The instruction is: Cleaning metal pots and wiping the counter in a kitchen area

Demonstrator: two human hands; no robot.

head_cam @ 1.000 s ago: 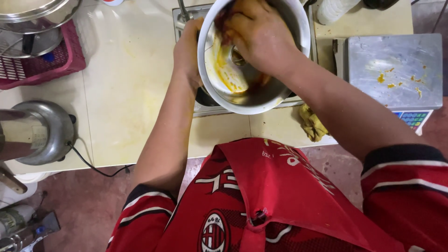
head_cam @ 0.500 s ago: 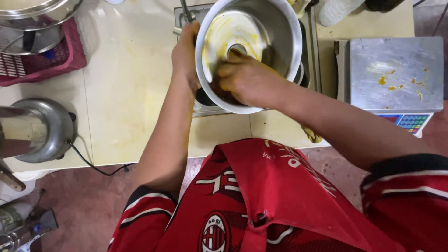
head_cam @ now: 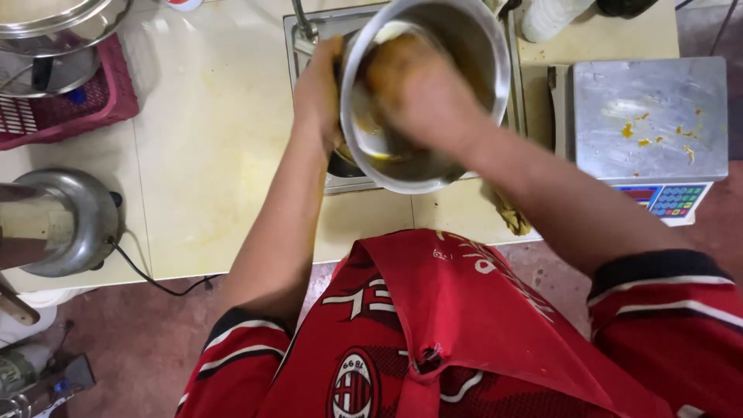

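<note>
Now deeper in the pot (head_cam: pixel 464 46), the blurred right hand (head_cam: pixel 418 93) scrubs, its grip unclear, as the left hand (head_cam: pixel 317 89) clasps the rim above the sink (head_cam: pixel 309 23).

Silver steel pot (head_cam: pixel 472 46), yellow-smeared; red apron (head_cam: pixel 464 325); maroon basket (head_cam: pixel 70 112).

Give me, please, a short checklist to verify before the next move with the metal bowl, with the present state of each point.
1. Left hand grips the metal bowl at its rim: ok.
2. Right hand is inside the bowl: ok.
3. Bowl is over the sink, not the counter: ok.
4. Bowl is free of yellow residue: not ok.
5. Scale platform is clean: not ok, yellow bits lie on it.
6. What the right hand holds: cannot tell, blurred.
</note>
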